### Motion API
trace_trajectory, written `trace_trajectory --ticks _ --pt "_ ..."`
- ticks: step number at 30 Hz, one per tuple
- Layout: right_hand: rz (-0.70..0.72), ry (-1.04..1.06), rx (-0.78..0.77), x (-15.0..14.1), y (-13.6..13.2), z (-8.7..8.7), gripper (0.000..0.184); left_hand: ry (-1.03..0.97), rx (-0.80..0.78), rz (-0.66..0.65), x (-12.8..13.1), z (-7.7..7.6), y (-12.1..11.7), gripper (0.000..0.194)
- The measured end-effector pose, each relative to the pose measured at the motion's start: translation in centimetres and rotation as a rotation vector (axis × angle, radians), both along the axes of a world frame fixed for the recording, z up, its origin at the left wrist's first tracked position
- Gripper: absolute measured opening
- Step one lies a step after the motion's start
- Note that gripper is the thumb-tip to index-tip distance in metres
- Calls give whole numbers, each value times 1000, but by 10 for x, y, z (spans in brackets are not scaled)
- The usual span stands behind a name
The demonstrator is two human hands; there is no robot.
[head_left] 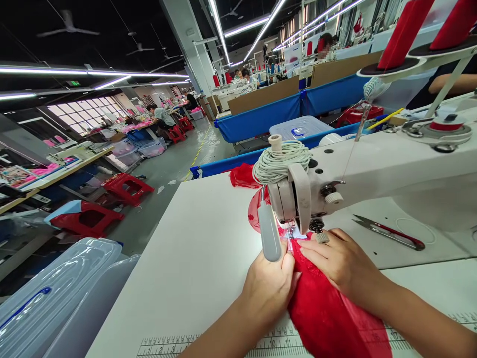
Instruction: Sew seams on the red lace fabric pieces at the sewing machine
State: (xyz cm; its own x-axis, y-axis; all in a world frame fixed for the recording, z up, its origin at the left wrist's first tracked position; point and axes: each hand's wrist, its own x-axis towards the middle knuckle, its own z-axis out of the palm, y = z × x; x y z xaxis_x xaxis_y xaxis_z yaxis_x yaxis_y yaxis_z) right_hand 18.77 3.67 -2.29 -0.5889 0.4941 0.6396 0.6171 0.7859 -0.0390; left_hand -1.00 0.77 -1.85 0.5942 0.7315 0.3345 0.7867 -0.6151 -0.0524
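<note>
Red fabric [316,298] between left grip [270,278], pinching edge, and right grip [341,261], laid atop, pinch unclear.

Fabric [316,298] between left hand [270,276] and right hand [337,261] at the sewing machine [387,156], cord coil [274,166] atop its head, snips [391,232] at right on the table [201,253], lidded bin [70,278] at left, stools [121,183] behind

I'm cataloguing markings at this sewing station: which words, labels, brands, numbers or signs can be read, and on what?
"1": ruler along the near edge of the table
"2": same ruler
"3": same ruler
"10": same ruler, left of the red fabric
"11": same ruler
Other ruler figures: too small, blurred or hidden
Green sign near the ceiling: too small
Sewing machine: no readable brand
</note>
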Motion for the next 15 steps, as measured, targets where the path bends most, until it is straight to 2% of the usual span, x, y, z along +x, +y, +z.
trace_trajectory --ticks 3,6,11,15 --pt "5 1 1 -1 0 0 37 25 7 7 2 5 1 27" --pt "-2 -1 -12 -1 0 0 36 74 81 -6 4 8 1 31" --pt "-8 9 -7 -1 0 0 34 86 226 -51 4 4 3 24" --pt "-12 3 -26 -1 0 -1 35 88 215 -40 2 1 3 19"
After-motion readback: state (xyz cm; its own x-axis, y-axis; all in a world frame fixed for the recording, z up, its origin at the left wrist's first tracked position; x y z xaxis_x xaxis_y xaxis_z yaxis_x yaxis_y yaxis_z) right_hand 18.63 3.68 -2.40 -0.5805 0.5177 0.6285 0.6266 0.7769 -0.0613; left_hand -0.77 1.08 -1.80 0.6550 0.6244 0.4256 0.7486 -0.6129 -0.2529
